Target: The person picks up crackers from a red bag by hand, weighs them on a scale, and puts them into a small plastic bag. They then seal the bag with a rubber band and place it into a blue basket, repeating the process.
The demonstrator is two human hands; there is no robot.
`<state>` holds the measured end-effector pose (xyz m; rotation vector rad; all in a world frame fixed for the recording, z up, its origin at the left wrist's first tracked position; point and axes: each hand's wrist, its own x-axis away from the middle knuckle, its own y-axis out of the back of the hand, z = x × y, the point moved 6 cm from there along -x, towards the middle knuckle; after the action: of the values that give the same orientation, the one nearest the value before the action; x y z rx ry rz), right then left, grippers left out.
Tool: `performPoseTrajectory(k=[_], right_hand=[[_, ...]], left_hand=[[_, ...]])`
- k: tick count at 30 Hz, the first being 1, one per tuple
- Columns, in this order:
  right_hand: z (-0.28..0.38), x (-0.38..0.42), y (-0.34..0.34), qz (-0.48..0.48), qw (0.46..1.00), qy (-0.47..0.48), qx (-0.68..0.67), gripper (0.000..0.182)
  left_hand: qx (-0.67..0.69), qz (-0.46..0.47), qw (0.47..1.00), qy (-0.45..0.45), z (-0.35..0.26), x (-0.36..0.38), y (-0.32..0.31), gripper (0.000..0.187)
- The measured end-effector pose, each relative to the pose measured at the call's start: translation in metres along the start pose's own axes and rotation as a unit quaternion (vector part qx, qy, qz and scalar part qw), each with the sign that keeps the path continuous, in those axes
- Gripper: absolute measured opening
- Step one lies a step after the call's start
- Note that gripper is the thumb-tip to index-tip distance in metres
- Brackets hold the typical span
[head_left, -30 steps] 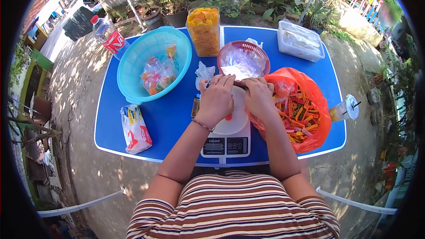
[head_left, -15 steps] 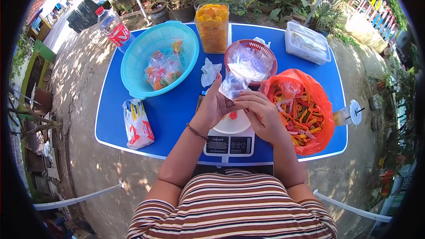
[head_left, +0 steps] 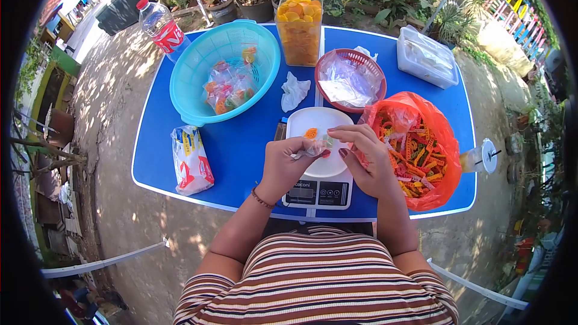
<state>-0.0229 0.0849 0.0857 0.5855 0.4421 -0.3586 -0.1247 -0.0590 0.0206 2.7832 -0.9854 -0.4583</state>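
My left hand point(head_left: 289, 165) pinches a small clear plastic bag point(head_left: 314, 146) over the scale. Close by on the right, my right hand point(head_left: 368, 159) has its fingers apart, with the fingertips beside the bag. Beneath both hands, the white plate point(head_left: 333, 171) of the kitchen scale point(head_left: 318, 194) bears an orange piece point(head_left: 311, 133) and a red piece, partly covered. A red plastic bag point(head_left: 448, 150) of colourful ridged snack pieces point(head_left: 415, 159) lies right of my right hand. Behind the scale stands a red basket point(head_left: 380, 87) holding clear bags point(head_left: 349, 81).
On the blue table point(head_left: 241, 150) are a turquoise basket point(head_left: 183, 75) with filled bags, a bottle point(head_left: 164, 31), a tall container point(head_left: 299, 36) of orange chips, a crumpled tissue point(head_left: 295, 92), a tissue pack point(head_left: 191, 160), a lidded box point(head_left: 426, 57) and a cup point(head_left: 478, 157).
Both hands have come down and nearer the scale plate. The clear bag, spread out before, is now bunched in my left hand, and my right fingers have parted from it.
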Motion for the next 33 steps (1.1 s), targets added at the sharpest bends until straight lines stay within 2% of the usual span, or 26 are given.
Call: performPoseTrajectory(k=[3, 6, 9, 11, 13, 14, 17, 20, 23, 26, 29, 32, 33], right_hand=[[-0.001, 0.001, -0.004, 0.072, 0.997, 0.012, -0.008, 0.025], [0.001, 0.005, -0.011, 0.119, 0.993, 0.019, 0.012, 0.022], [-0.003, 0.015, -0.019, 0.201, 0.979, -0.018, -0.008, 0.019], [-0.007, 0.024, -0.024, 0.256, 0.965, -0.056, -0.006, 0.017], [-0.008, 0.028, -0.026, 0.277, 0.959, -0.067, -0.009, 0.020], [-0.008, 0.029, -0.028, 0.287, 0.955, -0.072, -0.010, 0.022], [-0.008, 0.031, -0.028, 0.244, 0.969, -0.009, -0.047, 0.025], [-0.006, 0.030, -0.031, 0.238, 0.970, 0.013, -0.039, 0.022], [-0.018, 0.028, -0.034, 0.191, 0.968, -0.127, -0.106, 0.021], [-0.044, 0.028, -0.034, 0.067, 0.985, -0.109, 0.112, 0.020], [-0.044, 0.029, -0.039, 0.064, 0.968, -0.073, 0.230, 0.019], [-0.053, 0.034, -0.044, 0.058, 0.969, -0.082, 0.225, 0.021], [-0.055, 0.035, -0.045, 0.048, 0.972, -0.070, 0.220, 0.020]], left_hand=[[-0.045, 0.009, 0.999, 0.010, -0.011, 0.005, 0.005, 0.015], [-0.119, 0.088, 0.989, 0.012, -0.016, 0.010, 0.008, 0.020], [-0.043, 0.191, 0.980, 0.029, -0.017, 0.022, -0.001, 0.025], [-0.012, 0.260, 0.965, 0.042, -0.018, 0.031, -0.005, 0.036], [0.044, 0.310, 0.949, 0.043, -0.020, 0.039, -0.008, 0.040], [0.082, 0.341, 0.934, 0.070, -0.012, 0.044, -0.010, 0.046], [0.173, 0.303, 0.926, 0.145, 0.005, 0.052, -0.009, 0.047], [0.200, 0.291, 0.923, 0.154, 0.012, 0.058, -0.009, 0.045], [0.178, 0.250, 0.925, 0.224, 0.019, 0.060, -0.002, 0.046], [0.002, 0.139, 0.984, 0.109, 0.013, 0.052, 0.011, 0.044], [-0.115, 0.035, 0.993, 0.010, 0.003, 0.051, 0.017, 0.049], [-0.246, -0.030, 0.962, -0.119, -0.005, 0.054, 0.017, 0.052], [-0.265, -0.044, 0.953, -0.137, -0.006, 0.055, 0.016, 0.053]])
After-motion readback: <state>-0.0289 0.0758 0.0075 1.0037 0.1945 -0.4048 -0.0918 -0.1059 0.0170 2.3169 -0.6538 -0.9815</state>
